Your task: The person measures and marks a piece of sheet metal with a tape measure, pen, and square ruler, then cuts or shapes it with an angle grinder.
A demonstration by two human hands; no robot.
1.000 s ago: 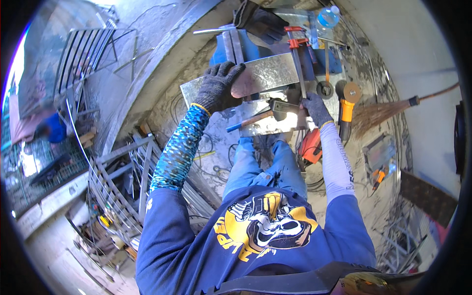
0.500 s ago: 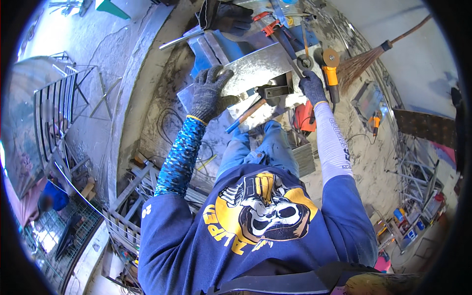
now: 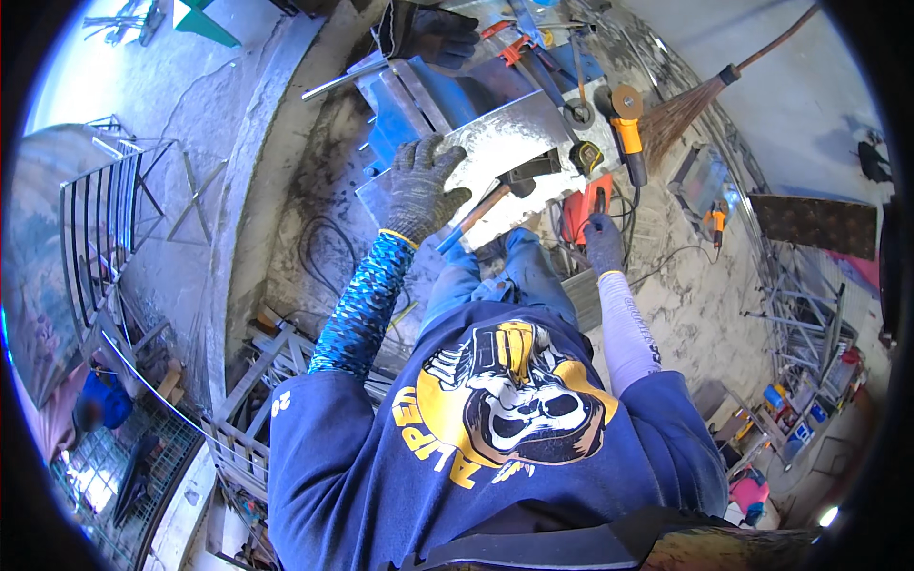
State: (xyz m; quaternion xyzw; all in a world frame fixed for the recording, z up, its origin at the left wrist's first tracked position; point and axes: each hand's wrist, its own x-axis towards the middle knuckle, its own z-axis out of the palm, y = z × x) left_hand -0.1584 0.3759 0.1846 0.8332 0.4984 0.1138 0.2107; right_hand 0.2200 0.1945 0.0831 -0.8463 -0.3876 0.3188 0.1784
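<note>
My left hand (image 3: 424, 186), in a dark grey knit glove, lies with fingers spread on the left part of a shiny metal sheet (image 3: 505, 128). A hammer (image 3: 486, 209) with a wooden, blue-ended handle rests on the sheet's near side. My right hand (image 3: 602, 246), gloved too, is lower right, beside a red tool or case (image 3: 575, 217). Its fingers look curled by a slim dark piece; what they hold is too small to make out. A black and yellow tape measure (image 3: 586, 156) sits at the sheet's right end.
A yellow angle grinder (image 3: 627, 133) lies to the right, near a straw broom (image 3: 690, 107). Behind the sheet are a blue vise-like block (image 3: 395, 109), a red-handled clamp (image 3: 514, 49) and loose dark gloves (image 3: 438, 36). Cables (image 3: 319, 252) run over the dusty floor.
My right hand has moved from the sheet's right end down toward me, beside the red thing. The tape measure now shows there. My left hand stays on the sheet.
</note>
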